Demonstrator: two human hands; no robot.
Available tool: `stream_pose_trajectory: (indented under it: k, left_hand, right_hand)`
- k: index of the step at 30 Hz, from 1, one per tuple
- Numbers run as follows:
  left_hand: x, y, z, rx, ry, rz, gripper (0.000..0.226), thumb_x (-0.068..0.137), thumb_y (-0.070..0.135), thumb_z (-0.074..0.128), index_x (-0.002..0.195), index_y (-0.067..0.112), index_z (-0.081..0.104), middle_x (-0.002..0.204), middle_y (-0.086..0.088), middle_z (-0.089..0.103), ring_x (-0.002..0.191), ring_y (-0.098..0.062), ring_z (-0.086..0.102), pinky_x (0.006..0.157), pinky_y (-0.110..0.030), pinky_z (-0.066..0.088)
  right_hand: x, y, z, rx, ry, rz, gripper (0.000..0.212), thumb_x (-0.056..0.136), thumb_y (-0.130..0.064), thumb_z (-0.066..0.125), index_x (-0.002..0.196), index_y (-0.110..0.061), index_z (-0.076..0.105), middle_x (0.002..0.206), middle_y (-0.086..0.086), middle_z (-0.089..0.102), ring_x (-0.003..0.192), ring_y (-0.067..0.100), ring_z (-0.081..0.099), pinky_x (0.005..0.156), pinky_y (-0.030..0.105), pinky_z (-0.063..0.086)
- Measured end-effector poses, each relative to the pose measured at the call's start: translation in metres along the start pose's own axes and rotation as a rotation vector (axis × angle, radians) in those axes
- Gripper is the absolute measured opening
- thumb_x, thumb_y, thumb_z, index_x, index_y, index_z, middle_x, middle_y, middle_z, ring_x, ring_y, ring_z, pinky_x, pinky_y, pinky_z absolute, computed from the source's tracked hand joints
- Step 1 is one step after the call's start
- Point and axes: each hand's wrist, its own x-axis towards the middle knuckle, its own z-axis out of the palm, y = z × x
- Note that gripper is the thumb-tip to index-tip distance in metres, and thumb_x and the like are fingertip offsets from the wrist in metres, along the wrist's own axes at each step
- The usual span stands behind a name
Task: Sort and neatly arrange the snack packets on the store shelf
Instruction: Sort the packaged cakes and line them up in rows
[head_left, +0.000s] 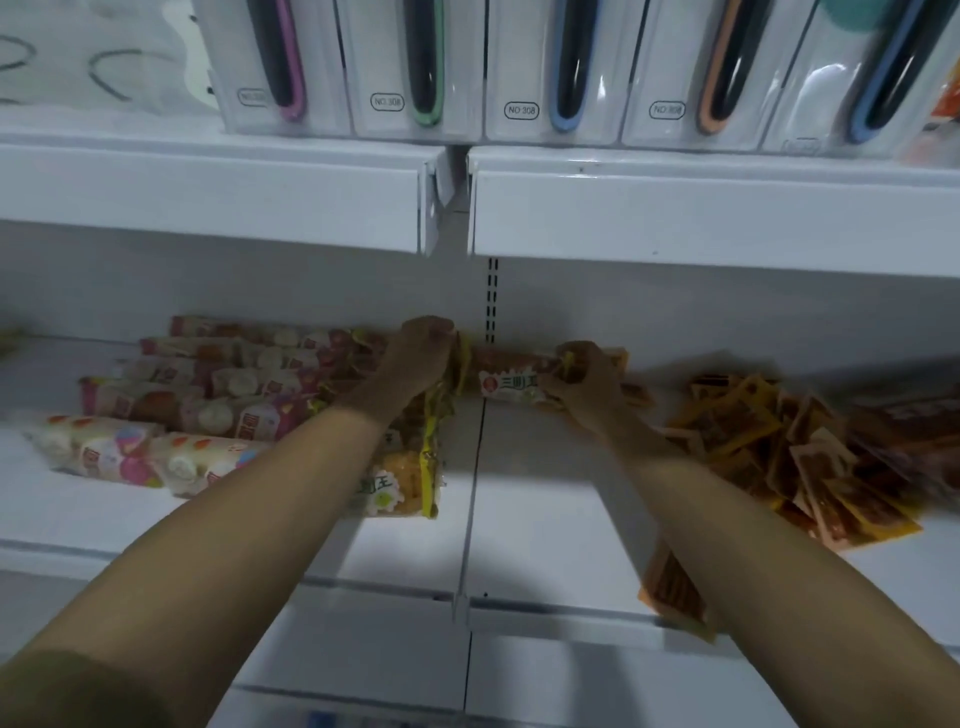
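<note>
1. The shelf (545, 530) is white, with a seam running front to back down its middle; this seam is the landmark for everything below.
2. Far left of the seam, pink packets (171, 410) lie on their sides in rows, reaching from the back wall toward the shelf's front.
3. Just left of the seam, yellow packets (415, 467) lie in a line, partly under the left forearm.
4. The left hand (421, 353) is at the back of the shelf, just left of the seam, with fingers curled round the left end of a long packet (506, 376).
5. The long packet lies crosswise over the seam, close to the back wall, with a white label on its front.
6. The right hand (582, 384) is just right of the seam, fingers curled round the packet's right end.
7. Well right of the seam, orange packets (779, 452) lie in a loose heap, overlapping at odd angles.
8. One orange packet (675, 592) lies near the front edge, right of the seam, partly under the right forearm.
9. Above, an upper shelf (675, 208) carries white boxes (415, 67) standing side by side.
</note>
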Motion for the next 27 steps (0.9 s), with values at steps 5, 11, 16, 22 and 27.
stream_pose_trajectory:
  k: [5,11,16,22,27]
  left_hand:
    - [-0.009,-0.026,-0.009,0.123,0.001,0.111,0.026,0.103,0.010,0.048,0.113,0.002,0.071,0.113,-0.014,0.071,0.098,-0.026,0.066,0.076,-0.024,0.045]
    - [-0.015,-0.037,-0.006,0.110,-0.072,0.152,0.022,0.098,0.012,0.056,0.099,-0.004,0.071,0.087,-0.021,0.071,0.065,-0.025,0.063,0.055,-0.012,0.038]
    - [-0.023,-0.035,-0.009,0.154,-0.066,0.202,0.023,0.098,0.015,0.056,0.091,0.002,0.074,0.071,-0.015,0.069,0.058,-0.026,0.062,0.053,-0.023,0.040]
    - [-0.030,-0.041,-0.006,0.290,-0.121,0.198,0.038,0.093,0.036,0.049,0.114,0.015,0.072,0.109,-0.005,0.069,0.096,-0.022,0.064,0.091,-0.044,0.054]
    - [-0.040,-0.037,0.000,0.414,-0.167,0.226,0.020,0.092,0.032,0.056,0.104,0.024,0.069,0.117,0.001,0.061,0.119,-0.027,0.053,0.103,-0.050,0.042]
  right_hand:
    - [0.019,0.012,0.011,-0.098,-0.056,0.011,0.048,0.087,0.001,0.076,0.128,-0.011,0.054,0.120,0.015,0.059,0.107,0.032,0.066,0.067,0.029,0.062]
    - [0.024,0.020,0.022,-0.237,-0.016,0.016,0.055,0.085,-0.021,0.081,0.133,-0.014,0.055,0.115,0.004,0.062,0.108,0.025,0.063,0.083,0.034,0.056]
    - [0.020,0.019,0.021,-0.331,0.004,-0.052,0.067,0.071,-0.032,0.090,0.129,-0.020,0.058,0.117,0.007,0.066,0.106,0.025,0.064,0.089,0.044,0.059]
    - [0.017,0.024,0.021,-0.510,-0.048,-0.125,0.076,0.059,-0.050,0.087,0.126,-0.027,0.061,0.121,0.000,0.065,0.117,0.023,0.059,0.102,0.039,0.051]
    - [0.011,0.022,0.021,-0.500,0.017,-0.091,0.070,0.074,-0.028,0.086,0.136,-0.018,0.056,0.138,0.016,0.050,0.127,0.032,0.047,0.098,0.028,0.036]
